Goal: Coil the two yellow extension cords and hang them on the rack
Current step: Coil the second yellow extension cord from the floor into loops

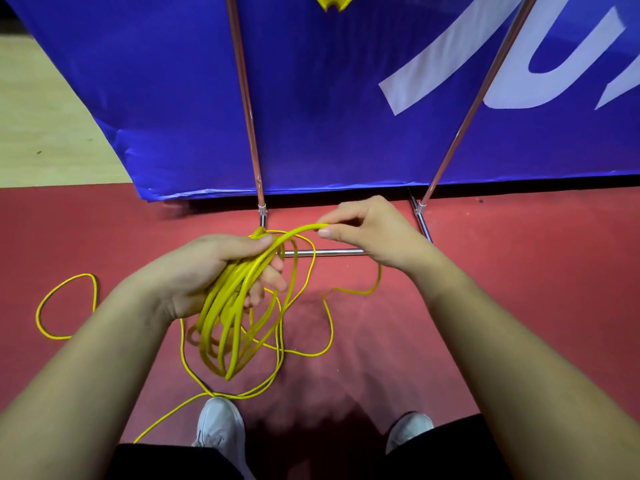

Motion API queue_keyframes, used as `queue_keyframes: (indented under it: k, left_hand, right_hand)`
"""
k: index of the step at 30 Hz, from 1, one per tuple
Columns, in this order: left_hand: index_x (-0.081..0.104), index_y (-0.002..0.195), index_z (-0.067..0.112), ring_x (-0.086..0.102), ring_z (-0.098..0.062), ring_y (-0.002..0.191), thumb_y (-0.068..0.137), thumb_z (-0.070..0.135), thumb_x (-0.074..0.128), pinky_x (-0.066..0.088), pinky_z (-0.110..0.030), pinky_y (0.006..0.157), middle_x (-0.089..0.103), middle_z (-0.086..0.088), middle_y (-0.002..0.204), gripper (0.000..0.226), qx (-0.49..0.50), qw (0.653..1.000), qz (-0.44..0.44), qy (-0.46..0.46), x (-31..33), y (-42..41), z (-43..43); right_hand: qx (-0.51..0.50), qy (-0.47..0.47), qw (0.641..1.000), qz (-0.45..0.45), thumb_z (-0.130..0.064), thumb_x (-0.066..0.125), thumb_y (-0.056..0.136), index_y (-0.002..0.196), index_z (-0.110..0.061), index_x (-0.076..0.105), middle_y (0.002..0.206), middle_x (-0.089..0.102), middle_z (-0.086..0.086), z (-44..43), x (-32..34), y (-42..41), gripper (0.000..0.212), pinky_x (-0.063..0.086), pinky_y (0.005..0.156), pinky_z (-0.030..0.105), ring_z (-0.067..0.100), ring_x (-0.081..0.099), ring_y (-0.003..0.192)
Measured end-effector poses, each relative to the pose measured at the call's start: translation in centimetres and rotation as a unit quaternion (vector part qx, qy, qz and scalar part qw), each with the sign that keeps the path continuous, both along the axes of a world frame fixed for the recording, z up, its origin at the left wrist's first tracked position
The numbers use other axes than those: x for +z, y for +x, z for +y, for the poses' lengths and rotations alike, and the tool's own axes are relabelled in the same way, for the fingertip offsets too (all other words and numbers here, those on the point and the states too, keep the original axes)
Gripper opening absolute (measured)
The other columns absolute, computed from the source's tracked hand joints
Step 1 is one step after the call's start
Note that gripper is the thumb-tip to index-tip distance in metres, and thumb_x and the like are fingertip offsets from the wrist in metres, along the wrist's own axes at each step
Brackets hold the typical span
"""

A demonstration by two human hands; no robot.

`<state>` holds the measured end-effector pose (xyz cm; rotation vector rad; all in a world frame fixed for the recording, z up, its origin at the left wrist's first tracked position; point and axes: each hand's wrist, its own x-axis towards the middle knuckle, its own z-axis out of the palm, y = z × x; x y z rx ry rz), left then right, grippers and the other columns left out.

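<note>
Left hand (221, 268) gripping a bundle of yellow cord loops (228, 317), loops hanging toward the red floor (485, 289). Right hand (370, 230) pinching one strand just right of the bundle. Loose cord trailing left and near, by white shoes (218, 424). Metal rack legs (325, 252) and blue banner (329, 98) beyond.

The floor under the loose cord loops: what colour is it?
Red floor, best seen in the head view.

Head view, steeply downward (close over floor (485, 306))
</note>
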<state>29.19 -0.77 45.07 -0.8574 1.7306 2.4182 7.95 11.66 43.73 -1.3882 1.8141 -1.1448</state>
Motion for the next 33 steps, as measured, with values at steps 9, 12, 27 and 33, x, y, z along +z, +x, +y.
queue_keyframes:
  k: [9, 12, 27, 33]
  left_hand:
    - [0.057, 0.067, 0.016, 0.049, -0.014, 0.048, 0.064, 0.038, 0.081, 0.044, -0.025, 0.048, 0.039, 0.009, 0.044, 0.032, 0.012, 0.99, 0.103, 0.1, 0.4, 0.2, -1.0]
    - [0.06, 0.059, 0.018, 0.068, -0.019, 0.063, 0.064, 0.034, 0.073, 0.051, -0.023, 0.05, 0.054, 0.004, 0.05, 0.021, 0.079, 0.983, 0.13, 0.104, 0.9, 0.0, -0.6]
    - [0.062, 0.094, 0.006, 0.056, -0.013, 0.047, 0.092, 0.027, 0.05, 0.049, -0.023, 0.049, 0.059, 0.0, 0.056, 0.025, 0.176, 0.975, 0.123, -0.055, 0.9, -0.1, -1.8]
    - [0.052, 0.091, 0.006, 0.071, -0.028, 0.089, 0.097, 0.022, 0.049, 0.055, -0.023, 0.063, 0.073, -0.02, 0.097, 0.017, 0.08, 0.989, 0.044, -0.116, -0.2, -0.5, 0.0]
  right_hand:
    - [0.033, 0.057, 0.994, 0.084, -0.015, 0.066, 0.089, 0.09, -0.012, 0.069, 0.086, 0.068, 0.005, -0.6, -4.3, -1.7, 0.005, 0.041, 0.071, 0.018, 0.005, 0.056, 0.078]
    - [0.0, 0.154, 0.984, 0.092, -0.016, 0.063, 0.091, 0.085, -0.008, 0.066, 0.086, 0.068, 0.012, -0.2, -8.4, -3.3, 0.01, 0.044, 0.076, 0.031, 0.017, 0.057, 0.078]
    - [-0.047, 0.254, 0.95, -0.174, -0.018, 0.077, 0.08, 0.071, -0.013, 0.064, 0.056, 0.06, 0.001, -0.7, -7.2, -0.4, 0.017, 0.045, 0.05, 0.02, 0.014, 0.057, 0.05]
    - [0.114, 0.149, 0.97, -0.158, -0.001, 0.073, 0.08, 0.073, 0.002, 0.068, 0.047, 0.047, -0.001, -0.1, 1.2, 2.7, 0.009, 0.031, 0.049, 0.024, 0.014, 0.037, 0.047]
